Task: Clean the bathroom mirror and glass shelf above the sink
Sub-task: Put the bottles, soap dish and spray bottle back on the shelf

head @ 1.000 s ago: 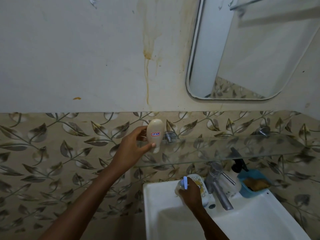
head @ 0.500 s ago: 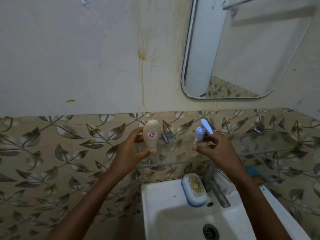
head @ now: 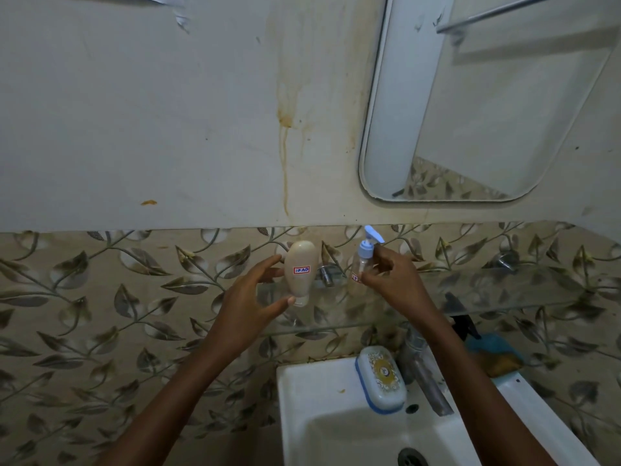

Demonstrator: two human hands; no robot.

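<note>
The mirror [head: 487, 112] hangs at the upper right on a stained wall. Below it the glass shelf [head: 504, 290] runs along the leaf-patterned tiles. At the shelf's left end a cream bottle [head: 300, 270] with a red-bordered label stands cap down, and my left hand [head: 250, 304] wraps it with the thumb at the cap. Just to the right, my right hand [head: 393, 280] grips a small clear spray bottle [head: 364, 253] with a blue pump top, held upright at shelf level.
A white sink [head: 302, 398] sits below the shelf, with a blue-and-white soap box [head: 381, 378] and a metal tap [head: 426, 375] on its rim. At the right, under the shelf, a black spray trigger [head: 460, 317] and a blue tray [head: 497, 351] holding a brown sponge.
My right hand rose from the sink rim to the shelf with the spray bottle and now holds it beside the cream bottle. My left hand stayed on the cream bottle.
</note>
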